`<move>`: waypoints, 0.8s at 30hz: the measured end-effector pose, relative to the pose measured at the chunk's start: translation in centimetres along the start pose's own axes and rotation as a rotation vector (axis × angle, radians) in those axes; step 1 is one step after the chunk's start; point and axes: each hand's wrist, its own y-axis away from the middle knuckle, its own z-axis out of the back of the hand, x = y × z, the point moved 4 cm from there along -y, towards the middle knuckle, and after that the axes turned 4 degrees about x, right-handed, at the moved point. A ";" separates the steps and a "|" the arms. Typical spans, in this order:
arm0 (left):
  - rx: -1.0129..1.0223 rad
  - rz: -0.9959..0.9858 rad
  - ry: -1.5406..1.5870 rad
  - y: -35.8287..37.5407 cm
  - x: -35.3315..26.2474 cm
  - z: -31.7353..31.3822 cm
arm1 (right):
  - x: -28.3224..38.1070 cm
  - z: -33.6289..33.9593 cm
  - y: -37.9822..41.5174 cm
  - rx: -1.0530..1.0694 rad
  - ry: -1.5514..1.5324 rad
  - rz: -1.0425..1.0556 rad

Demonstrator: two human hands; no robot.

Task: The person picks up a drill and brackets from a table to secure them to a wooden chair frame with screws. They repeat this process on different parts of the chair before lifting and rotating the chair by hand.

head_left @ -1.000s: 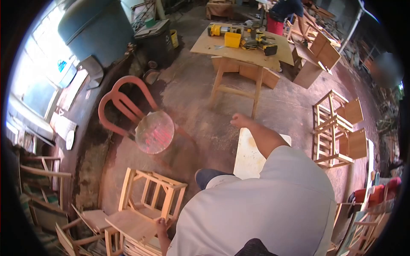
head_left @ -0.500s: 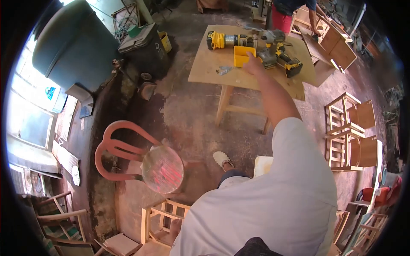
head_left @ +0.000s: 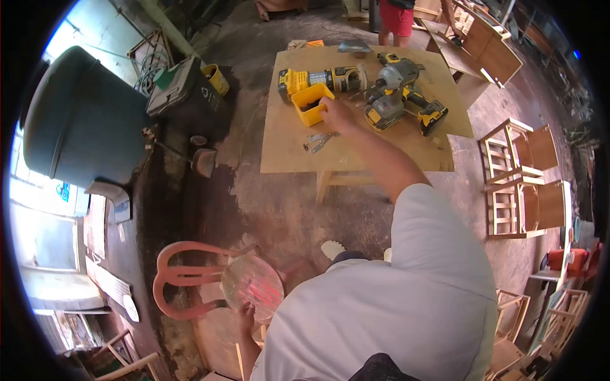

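My right hand (head_left: 337, 115) is closed on the near right side of a small yellow bin (head_left: 309, 114), whose dark contents I cannot make out. The bin is over the plywood tabletop (head_left: 286, 152), in front of a yellow-and-black power tool (head_left: 318, 79). Small metal pieces (head_left: 319, 141) lie just nearer to me. Right of my hand are an impact driver (head_left: 397, 76) and another cordless tool (head_left: 424, 109). Low in view, my left hand (head_left: 246, 314) is by the round, paint-worn seat (head_left: 253, 286) at the red plastic chair (head_left: 175, 279); its fingers are too small to read.
A co-worker in red shorts (head_left: 396, 19) stands beyond the table, a hand near wooden panels (head_left: 486, 54). Wooden chair frames (head_left: 502, 184) stand at right. A dark bin (head_left: 190, 95) and a large tank (head_left: 82, 120) are at left.
My right hand has moved the yellow bin left across the table, to in front of the power tool. My left hand has gone from the wooden frame up towards the round seat. The view has shifted.
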 end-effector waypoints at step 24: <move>-0.342 0.019 0.168 14.5 9.7 -8.5 | 17.6 -17.8 31.3 1.181 -0.413 0.442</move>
